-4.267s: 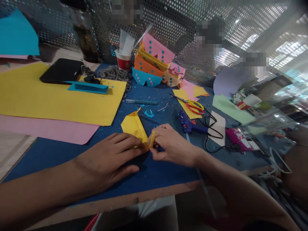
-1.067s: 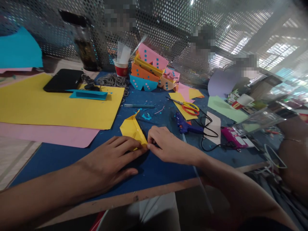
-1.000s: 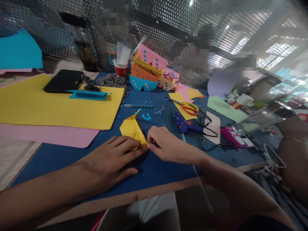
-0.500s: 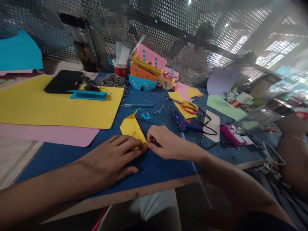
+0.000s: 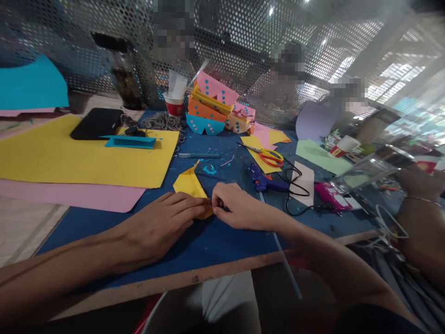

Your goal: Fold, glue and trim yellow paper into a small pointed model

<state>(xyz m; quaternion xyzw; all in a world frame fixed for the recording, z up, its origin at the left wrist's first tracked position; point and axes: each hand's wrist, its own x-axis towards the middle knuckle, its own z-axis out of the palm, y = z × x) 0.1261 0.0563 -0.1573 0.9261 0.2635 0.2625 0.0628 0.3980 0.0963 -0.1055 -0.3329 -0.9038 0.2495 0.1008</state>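
A small folded yellow paper piece (image 5: 189,184) lies on the blue table top (image 5: 194,246), its narrow tip pointing away from me. My left hand (image 5: 167,220) rests flat over its near part, fingers stretched out and pressing on it. Beside its right edge, my right hand (image 5: 232,204) is closed, thumb and fingers curled together by my left fingertips. Whatever the right fingers pinch is hidden. A blue glue gun (image 5: 266,181) lies right of my right hand, and red-and-yellow scissors (image 5: 271,157) rest on yellow paper behind it.
Large yellow sheets (image 5: 86,160) with a black phone (image 5: 99,124) cover the left. Decorated paper masks (image 5: 212,104), a paper cup (image 5: 174,104) and a pen (image 5: 200,155) are at the back. A magenta device (image 5: 333,197) and another person's arm (image 5: 419,218) are at right.
My left hand has shifted forward over the yellow piece, its thumb now tucked out of sight. My right hand stays closed beside it. The view has tilted slightly.
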